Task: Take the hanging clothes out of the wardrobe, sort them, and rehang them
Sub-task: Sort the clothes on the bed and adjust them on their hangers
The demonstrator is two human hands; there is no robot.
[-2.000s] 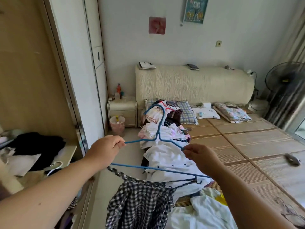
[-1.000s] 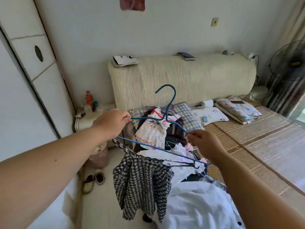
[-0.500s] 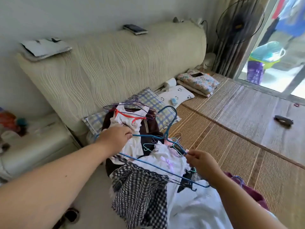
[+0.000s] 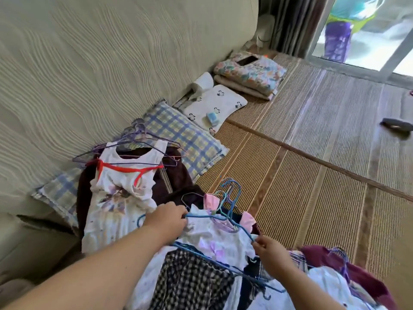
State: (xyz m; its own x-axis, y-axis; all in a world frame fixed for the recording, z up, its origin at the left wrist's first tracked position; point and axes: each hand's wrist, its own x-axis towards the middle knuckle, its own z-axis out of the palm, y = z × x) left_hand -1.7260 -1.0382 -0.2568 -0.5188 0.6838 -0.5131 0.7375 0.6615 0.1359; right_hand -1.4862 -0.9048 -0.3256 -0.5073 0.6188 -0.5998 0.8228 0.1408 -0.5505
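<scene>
Checked top (image 4: 190, 283) hangs off the lower bar of the blue hanger (image 4: 201, 216), nearest the camera, over a heap of clothes (image 4: 214, 240) on the bed. Left hand (image 4: 166, 217) is curled round the hanger's left end; right hand (image 4: 267, 249) pinches the right shoulder wire. Hanger's long axis runs hand to hand, left end farther, hook pointing away. Next is probably laying it on a pile. White dress (image 4: 120, 198) on purple hangers (image 4: 138, 135) lies just ahead-left, nearer the left hand. Straw mat (image 4: 312, 175) on the right gives open room. Checked pillow (image 4: 185, 135) and headboard (image 4: 111, 52) close off the far left.
</scene>
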